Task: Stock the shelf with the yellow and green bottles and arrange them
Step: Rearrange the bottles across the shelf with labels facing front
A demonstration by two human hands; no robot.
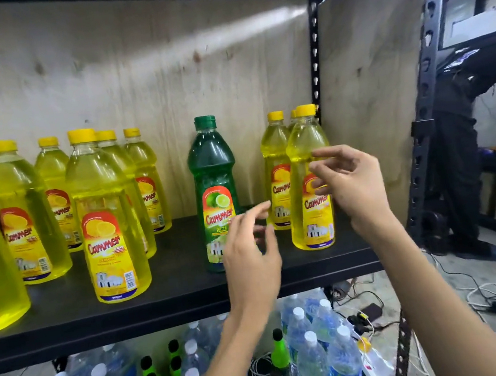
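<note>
One green bottle stands upright on the black shelf, right of centre. Several yellow bottles fill the shelf's left half. A few more yellow bottles stand at the right end. My left hand hovers just in front of the green bottle's lower part, fingers loosely curled, holding nothing. My right hand floats in front of the front right yellow bottle, fingers relaxed and empty.
Plywood panels back the shelf and close its right side. Below the shelf, clear water bottles and small bright-green bottles stand on the floor among cables. A person in dark clothes bends over beyond the black upright at right.
</note>
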